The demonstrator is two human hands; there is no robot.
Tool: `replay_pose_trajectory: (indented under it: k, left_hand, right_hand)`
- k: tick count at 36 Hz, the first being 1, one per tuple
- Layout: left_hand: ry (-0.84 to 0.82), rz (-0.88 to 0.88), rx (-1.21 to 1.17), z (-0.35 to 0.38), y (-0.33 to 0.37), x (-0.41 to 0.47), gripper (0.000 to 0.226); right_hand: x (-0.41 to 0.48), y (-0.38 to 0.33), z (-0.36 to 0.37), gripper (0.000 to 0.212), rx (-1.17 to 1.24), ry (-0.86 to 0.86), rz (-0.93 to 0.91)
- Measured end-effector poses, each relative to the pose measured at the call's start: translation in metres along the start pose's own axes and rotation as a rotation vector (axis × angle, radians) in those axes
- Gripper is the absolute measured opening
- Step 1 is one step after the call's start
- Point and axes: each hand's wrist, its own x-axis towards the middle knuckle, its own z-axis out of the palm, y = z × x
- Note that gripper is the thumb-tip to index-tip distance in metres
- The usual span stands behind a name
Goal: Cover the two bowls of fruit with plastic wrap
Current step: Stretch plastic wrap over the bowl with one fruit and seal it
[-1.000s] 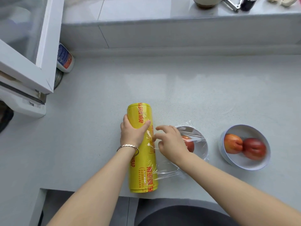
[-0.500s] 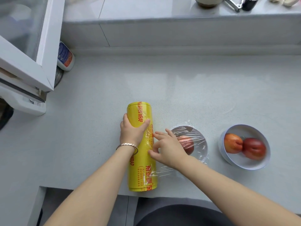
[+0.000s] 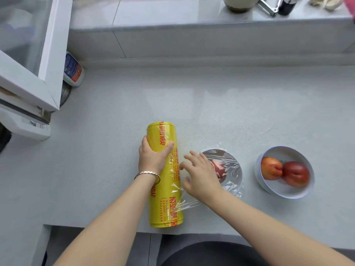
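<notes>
Hands at roll (bottle back-left)

Left grip curled, thumb across; right grip splayed.

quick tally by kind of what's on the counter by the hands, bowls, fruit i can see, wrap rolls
bowls: 2 (wrapped bowl, open bowl)
fruit showing: 3 (orange fruit, red fruit, fruit under the film, partly behind the right hand)
roll of plastic wrap: 1
total: 6
</notes>
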Motion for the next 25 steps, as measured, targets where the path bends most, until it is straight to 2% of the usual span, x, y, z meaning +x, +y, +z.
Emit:
replay_pose_trajectory:
  k: [3, 6, 8, 12, 13, 16, 20, 25]
  left_hand:
    - [-0.005, 0.003, -0.005, 0.0, -0.001, 0.0, 0.098]
    - [-0.009, 0.002, -0.019, -0.001, -0.001, 0.0, 0.101]
    - [-0.017, -0.008, -0.045, -0.003, -0.001, -0.001, 0.105]
    - [-0.021, -0.005, -0.063, -0.007, 0.0, -0.007, 0.101]
    - [-0.019, 0.006, -0.048, -0.007, -0.001, -0.009, 0.099]
    - [-0.058, 0.023, 0.03, -0.008, -0.007, -0.02, 0.102]
    - [-0.141, -0.065, -0.018, -0.009, -0.028, -0.039, 0.107]
    - [-0.177, -0.097, -0.092, -0.008, -0.044, -0.058, 0.095]
  right_hand:
    - [-0.005, -0.004, -0.006, 0.031, -0.017, -0.022, -0.087]
    - [-0.012, -0.004, -0.011, 0.034, -0.03, -0.064, -0.124]
    - [-0.017, -0.003, -0.01, 0.037, 0.031, -0.13, -0.115]
    - [-0.021, -0.003, -0.012, 0.063, 0.159, -0.198, -0.049]
    - [-0.02, -0.004, -0.012, 0.064, 0.163, -0.18, -0.055]
    - [-0.017, -0.007, -0.011, 0.045, 0.088, -0.217, -0.072]
    - [-0.016, -0.012, -0.003, 0.04, 0.026, -0.282, -0.07]
    - [-0.019, -0.017, 0.003, 0.032, 0.104, -0.174, -0.032]
